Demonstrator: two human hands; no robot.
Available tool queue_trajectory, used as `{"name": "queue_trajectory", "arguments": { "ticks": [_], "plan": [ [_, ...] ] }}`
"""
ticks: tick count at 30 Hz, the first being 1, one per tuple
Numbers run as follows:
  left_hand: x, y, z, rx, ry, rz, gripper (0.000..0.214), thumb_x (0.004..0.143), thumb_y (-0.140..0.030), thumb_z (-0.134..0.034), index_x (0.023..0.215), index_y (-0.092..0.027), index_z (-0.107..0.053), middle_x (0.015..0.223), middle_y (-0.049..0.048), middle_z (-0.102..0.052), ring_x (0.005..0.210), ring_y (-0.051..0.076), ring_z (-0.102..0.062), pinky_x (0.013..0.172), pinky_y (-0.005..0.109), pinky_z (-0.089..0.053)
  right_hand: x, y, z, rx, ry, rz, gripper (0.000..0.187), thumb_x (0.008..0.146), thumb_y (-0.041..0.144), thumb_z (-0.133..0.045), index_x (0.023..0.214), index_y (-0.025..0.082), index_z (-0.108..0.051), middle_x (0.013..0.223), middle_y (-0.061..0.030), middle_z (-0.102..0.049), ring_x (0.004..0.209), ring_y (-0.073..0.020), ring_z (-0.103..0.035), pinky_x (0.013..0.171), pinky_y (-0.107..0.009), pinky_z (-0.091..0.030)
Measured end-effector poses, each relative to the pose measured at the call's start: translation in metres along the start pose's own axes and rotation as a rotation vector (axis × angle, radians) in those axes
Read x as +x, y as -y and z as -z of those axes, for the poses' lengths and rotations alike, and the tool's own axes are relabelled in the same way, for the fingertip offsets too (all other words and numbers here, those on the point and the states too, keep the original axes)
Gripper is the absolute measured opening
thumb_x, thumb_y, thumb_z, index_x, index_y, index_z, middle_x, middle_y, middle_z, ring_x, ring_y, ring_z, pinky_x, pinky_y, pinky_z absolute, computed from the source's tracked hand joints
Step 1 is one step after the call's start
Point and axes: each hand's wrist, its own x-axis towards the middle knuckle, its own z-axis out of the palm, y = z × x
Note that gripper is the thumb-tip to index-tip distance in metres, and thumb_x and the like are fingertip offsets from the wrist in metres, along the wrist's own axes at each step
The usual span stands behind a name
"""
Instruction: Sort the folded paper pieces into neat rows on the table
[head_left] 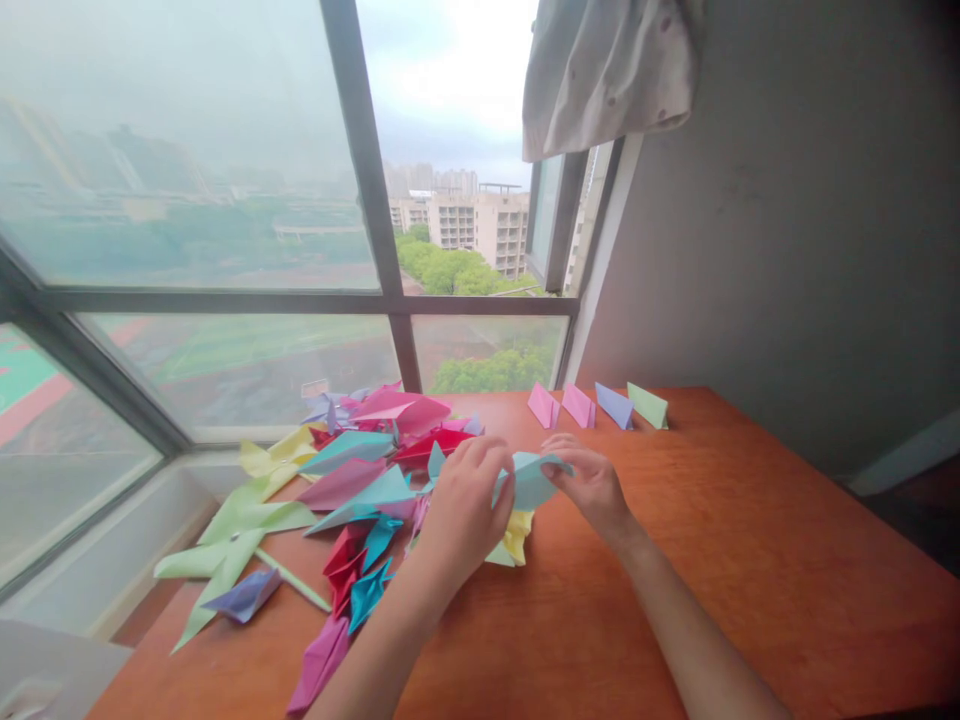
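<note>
A light blue folded paper piece (529,484) is held up between my two hands, above the wooden table. My left hand (466,495) is closed on its left part, with the fingers curled and partly hiding it. At the paper's right end, my right hand (594,488) pinches the edge between thumb and fingers. Just below my left hand lies a yellow folded paper piece (517,538). Left of that hand spreads a pile of coloured folded paper, with a pink paper plane (401,408) on top and a turquoise folded piece (369,592) nearer me.
Several small folded paper triangles (579,405) stand in a row at the back of the wooden table (757,560). A green paper pinwheel (232,540) with a stick lies at left, beside a purple paper boat (244,595). Behind are windows and a curtain (611,75).
</note>
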Motion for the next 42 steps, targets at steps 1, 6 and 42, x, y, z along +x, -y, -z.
{"name": "queue_trajectory", "arguments": {
  "ticks": [1, 6, 42],
  "plan": [
    [-0.002, 0.003, 0.001, -0.088, -0.033, 0.034, 0.009, 0.088, -0.015, -0.054, 0.092, -0.019, -0.06, 0.113, 0.0089, -0.062, 0.107, 0.025, -0.056, 0.093, 0.039, -0.045, 0.0, 0.0, 0.001, 0.03, -0.027, -0.042, 0.019, 0.082, 0.038, -0.069, 0.073, 0.022, -0.072, 0.083, -0.0048, -0.067, 0.089, -0.0214, -0.06, 0.085, -0.036, -0.049],
    [-0.008, 0.018, 0.0, -0.484, -0.039, 0.22, 0.012, 0.09, -0.025, -0.056, 0.089, -0.019, -0.067, 0.093, 0.0052, -0.069, 0.091, 0.02, -0.064, 0.08, 0.029, -0.05, -0.001, 0.0, 0.007, 0.151, -0.145, -0.239, 0.025, 0.077, 0.045, -0.072, 0.074, 0.02, -0.073, 0.082, -0.0041, -0.069, 0.081, -0.0192, -0.061, 0.075, -0.032, -0.05],
    [-0.025, -0.004, -0.017, -0.613, -0.04, 0.231, 0.013, 0.089, -0.022, -0.059, 0.097, -0.021, -0.069, 0.088, 0.0029, -0.074, 0.077, 0.016, -0.068, 0.07, 0.024, -0.055, 0.03, -0.126, 0.271, -1.408, -0.524, -0.56, 0.025, 0.081, 0.029, -0.051, 0.081, 0.012, -0.069, 0.083, -0.017, -0.069, 0.076, -0.026, -0.06, 0.067, -0.034, -0.039]
  ]
}}
